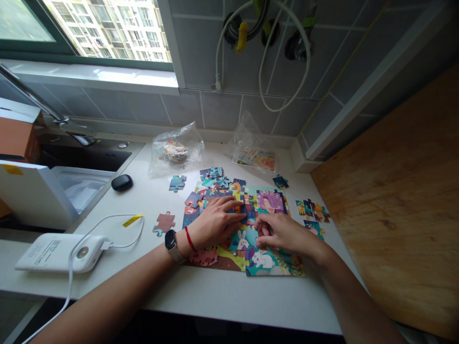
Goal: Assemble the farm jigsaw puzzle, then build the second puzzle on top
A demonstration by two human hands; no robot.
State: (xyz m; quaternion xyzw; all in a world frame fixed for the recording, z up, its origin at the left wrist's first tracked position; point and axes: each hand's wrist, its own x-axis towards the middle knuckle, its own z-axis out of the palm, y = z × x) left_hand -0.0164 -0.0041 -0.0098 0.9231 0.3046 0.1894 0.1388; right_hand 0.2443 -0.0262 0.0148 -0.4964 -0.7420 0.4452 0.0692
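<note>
A colourful jigsaw puzzle (231, 260) with rabbits and other animals lies partly joined on the white counter (201, 296). My left hand (215, 220) rests flat on its middle, fingers stretched out and slightly apart, covering part of the picture. Just to the right, my right hand (281, 232) is over the puzzle with its fingers curled in towards the thumb; whatever they may hold is hidden. Loose puzzle pieces lie around: a brownish piece (165, 223) and a blue piece (177, 183) on the left, a dark piece (280, 180) behind, and several joined pieces (311, 210) on the right.
Behind the puzzle stand a clear bag of pieces (174, 150) and another clear bag (253, 148) with a picture card. A black oval case (122, 182), a white power bank (60, 253) with its cable and a sink (86, 155) are left. A wooden panel (401, 200) borders the right.
</note>
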